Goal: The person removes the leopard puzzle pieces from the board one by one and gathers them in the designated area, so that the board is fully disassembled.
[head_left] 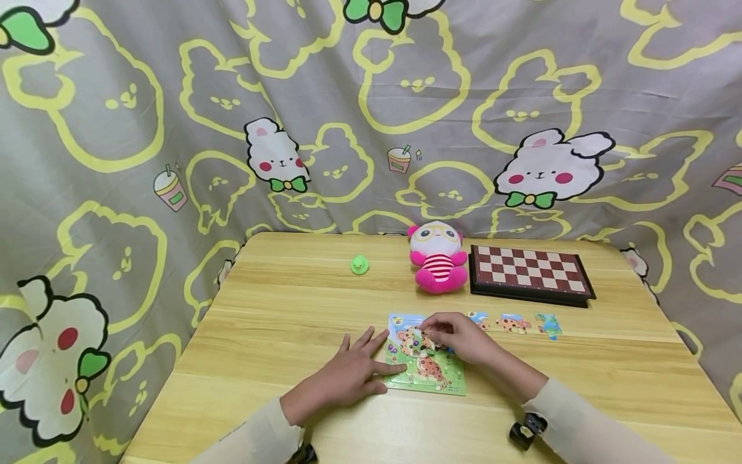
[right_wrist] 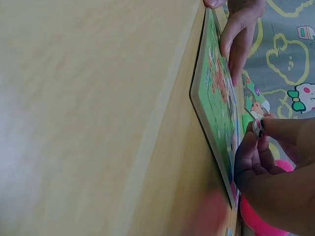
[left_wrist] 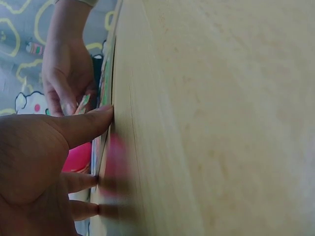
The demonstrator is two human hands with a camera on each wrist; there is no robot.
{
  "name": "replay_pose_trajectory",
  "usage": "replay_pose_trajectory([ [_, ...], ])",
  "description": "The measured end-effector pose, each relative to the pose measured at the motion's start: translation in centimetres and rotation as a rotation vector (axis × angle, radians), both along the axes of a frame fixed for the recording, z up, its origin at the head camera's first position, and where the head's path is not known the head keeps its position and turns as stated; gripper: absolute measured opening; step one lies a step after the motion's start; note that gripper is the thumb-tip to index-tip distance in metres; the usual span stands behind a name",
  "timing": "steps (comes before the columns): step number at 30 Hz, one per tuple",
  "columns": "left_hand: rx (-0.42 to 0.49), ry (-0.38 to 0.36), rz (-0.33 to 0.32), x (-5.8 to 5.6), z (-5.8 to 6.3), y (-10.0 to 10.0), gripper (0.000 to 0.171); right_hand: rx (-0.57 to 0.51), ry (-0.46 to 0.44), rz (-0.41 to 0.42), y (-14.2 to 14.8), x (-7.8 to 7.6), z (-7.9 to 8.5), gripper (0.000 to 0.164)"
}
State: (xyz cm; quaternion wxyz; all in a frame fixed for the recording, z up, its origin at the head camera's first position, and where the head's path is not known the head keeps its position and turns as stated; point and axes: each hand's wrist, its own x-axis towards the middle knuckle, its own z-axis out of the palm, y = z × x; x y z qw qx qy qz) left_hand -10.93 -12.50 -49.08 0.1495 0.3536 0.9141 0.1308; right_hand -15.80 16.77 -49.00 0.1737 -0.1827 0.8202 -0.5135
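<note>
Over the green leopard-picture jigsaw board [head_left: 426,387], pinching a small printed piece [right_wrist: 257,114] with the right hand [head_left: 464,335]; touching the board's left side with the outspread left hand [head_left: 359,370]; could jam if lowered tilted.

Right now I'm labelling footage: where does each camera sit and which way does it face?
Head: head-worn, facing forward and down at the pale wooden table; left hand, right hand and beige sleeves show.
Left wrist: worn there, looking low along the table; left hand near, right hand beyond.
Right wrist: worn there, looking low past the mostly green jigsaw board; right hand near, left hand beyond.
The wrist views share both hands.
</note>
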Motion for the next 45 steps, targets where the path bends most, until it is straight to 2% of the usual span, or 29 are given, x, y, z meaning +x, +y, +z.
replay_pose_trajectory([
  [6, 0.000, -0.008, 0.003, 0.0, 0.0, 0.0, 0.049, 0.051, 0.030, -0.010, 1.3, 0.3, 0.2, 0.020],
  [16, 0.002, -0.009, 0.007, 0.1, 0.0, 0.0, 0.049, 0.041, -0.021, -0.073, 3.9, 1.3, 0.3, 0.021],
  [24, 0.001, -0.005, 0.007, 0.1, 0.3, 0.0, 0.049, 0.068, 0.010, -0.116, 6.0, 2.1, 0.1, 0.022],
  [30, -0.002, -0.005, 0.009, 0.2, 0.4, 0.1, 0.050, 0.086, 0.000, -0.143, 7.3, 2.5, -0.2, 0.020],
  [39, -0.003, 0.002, 0.003, 0.3, 0.6, 0.1, 0.050, 0.120, -0.006, -0.173, 8.4, 3.0, -0.3, 0.022],
  [45, -0.003, 0.005, 0.001, 0.3, 0.5, 0.1, 0.050, 0.145, 0.020, -0.162, 8.8, 3.0, -0.4, 0.021],
])
